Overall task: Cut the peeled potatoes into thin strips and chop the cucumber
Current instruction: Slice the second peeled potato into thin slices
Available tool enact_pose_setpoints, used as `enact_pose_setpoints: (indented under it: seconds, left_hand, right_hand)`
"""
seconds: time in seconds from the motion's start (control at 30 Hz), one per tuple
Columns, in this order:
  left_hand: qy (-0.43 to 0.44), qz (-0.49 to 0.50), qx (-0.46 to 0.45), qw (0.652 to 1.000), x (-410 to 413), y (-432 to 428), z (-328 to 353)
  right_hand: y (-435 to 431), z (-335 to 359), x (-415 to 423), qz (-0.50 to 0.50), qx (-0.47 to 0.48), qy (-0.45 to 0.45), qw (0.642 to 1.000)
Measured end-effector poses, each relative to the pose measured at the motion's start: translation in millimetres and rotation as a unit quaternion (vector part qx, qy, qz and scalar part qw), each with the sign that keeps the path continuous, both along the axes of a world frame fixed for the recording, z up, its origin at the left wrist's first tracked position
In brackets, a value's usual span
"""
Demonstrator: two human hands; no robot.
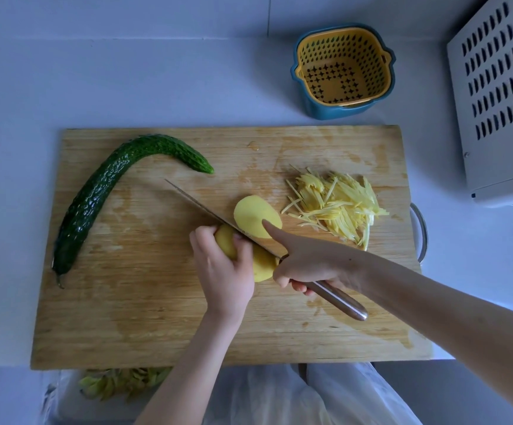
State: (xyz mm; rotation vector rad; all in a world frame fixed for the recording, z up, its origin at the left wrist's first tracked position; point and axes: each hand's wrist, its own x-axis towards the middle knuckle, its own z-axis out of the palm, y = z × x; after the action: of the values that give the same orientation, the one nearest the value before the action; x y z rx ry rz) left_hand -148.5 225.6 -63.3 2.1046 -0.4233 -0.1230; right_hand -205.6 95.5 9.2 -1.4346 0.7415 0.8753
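Note:
On the wooden cutting board (157,317) lies a peeled yellow potato (261,265). My left hand (221,268) grips it from the left. My right hand (307,262) holds the knife (200,207) by its steel handle, index finger stretched along the blade. The blade is set into the potato, and a cut slice (253,214) leans off on its right side. A heap of thin potato strips (338,204) lies at the board's right. A whole curved dark green cucumber (102,191) rests on the board's left.
A yellow strainer basket (342,67) in a blue bowl stands beyond the board at the back right. A white vented appliance (497,96) sits at the far right. Potato peels (123,381) lie in a plastic bag below the board's near edge.

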Motion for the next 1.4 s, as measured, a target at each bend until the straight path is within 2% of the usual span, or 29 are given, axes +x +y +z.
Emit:
enact_pose_setpoints:
  seconds: [0.07, 0.13, 0.2, 0.23, 0.37, 0.47, 0.7, 1.03, 1.4]
  left_hand:
    - [0.000, 0.004, 0.003, 1.000, 0, -1, 1]
    - [-0.003, 0.005, 0.003, 1.000, -1, -1, 1]
    - [-0.003, 0.008, 0.002, 1.000, -2, -1, 1]
    - [-0.002, 0.010, 0.005, 1.000, -2, -1, 1]
    - [0.001, 0.017, 0.019, 1.000, -2, -5, 1]
    - [-0.007, 0.007, 0.007, 1.000, -2, -4, -1]
    - [-0.010, 0.004, -0.008, 1.000, -3, -3, -2]
    - [-0.008, -0.013, -0.024, 1.000, -2, -2, -1]
    - [-0.010, -0.025, -0.021, 0.999, 1, 1, -2]
  right_hand:
    - [1, 1, 0, 0.004, -0.031, -0.015, 0.999]
    - [7, 0, -5, 0.044, -0.150, -0.066, 0.985]
    - [9, -1, -11, 0.149, -0.333, -0.146, 0.920]
    - [11, -1, -14, 0.169, -0.392, -0.169, 0.888]
    - [12, 0, -34, 0.108, -0.408, -0.238, 0.875]
    - [15, 15, -54, 0.099, -0.471, -0.277, 0.832]
    - [27, 36, -79, 0.112, -0.539, -0.289, 0.784]
    - [28, 43, -76, 0.139, -0.534, -0.257, 0.794]
    - [18, 45, -72, 0.200, -0.486, -0.198, 0.827]
